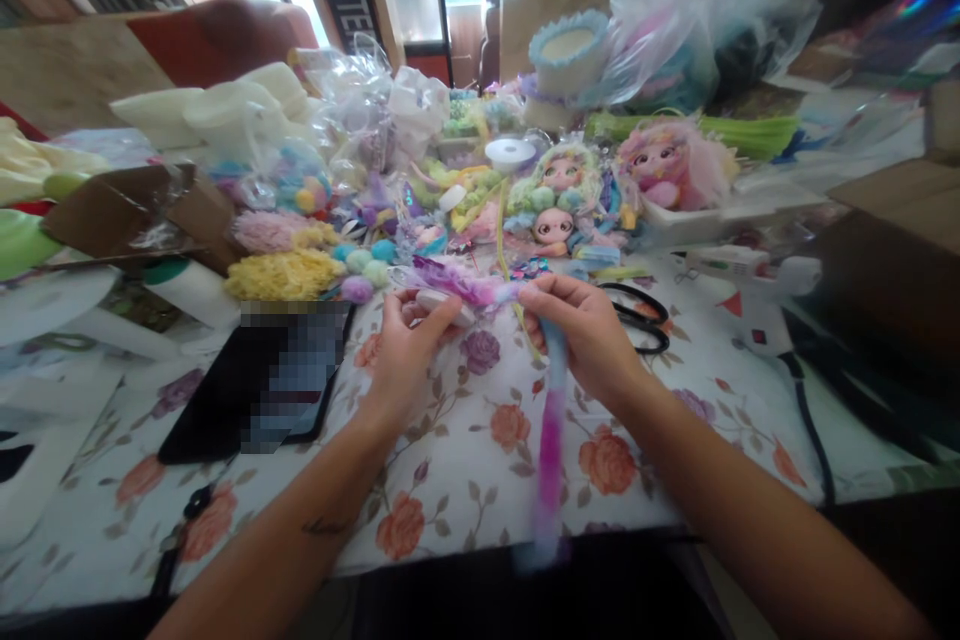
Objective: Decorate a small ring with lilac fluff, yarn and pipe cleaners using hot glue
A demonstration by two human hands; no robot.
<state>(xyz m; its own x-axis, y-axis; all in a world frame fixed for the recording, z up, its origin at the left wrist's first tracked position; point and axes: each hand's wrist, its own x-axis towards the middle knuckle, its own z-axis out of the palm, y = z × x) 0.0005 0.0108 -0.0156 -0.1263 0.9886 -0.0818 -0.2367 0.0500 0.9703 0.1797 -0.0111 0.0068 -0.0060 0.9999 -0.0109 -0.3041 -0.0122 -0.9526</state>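
My left hand [397, 345] is closed, its thumb and fingers pinching a small whitish piece [448, 308] whose kind I cannot make out. Shiny purple-pink trim [450, 278] stretches from beside it toward my right hand [589, 335]. Between that hand's thumb and fingers is a soft ribbon [551, 425] in pale blue and magenta, its long tail hanging over the table's front edge. Where trim and ribbon meet is blurred. A thin yellow strip [501, 235] runs behind the right fingers. Black looped handles [641, 315], like those of scissors, lie just right of this hand.
On the left lies a black tablet [217, 390]. Yellow fluffy yarn [285, 275], pom-poms [367, 265] and doll heads [559, 170] crowd the back of the flowered tablecloth [457, 460]. A white corded tool resembling a glue gun [765, 270] stands right, near a cardboard box [900, 190].
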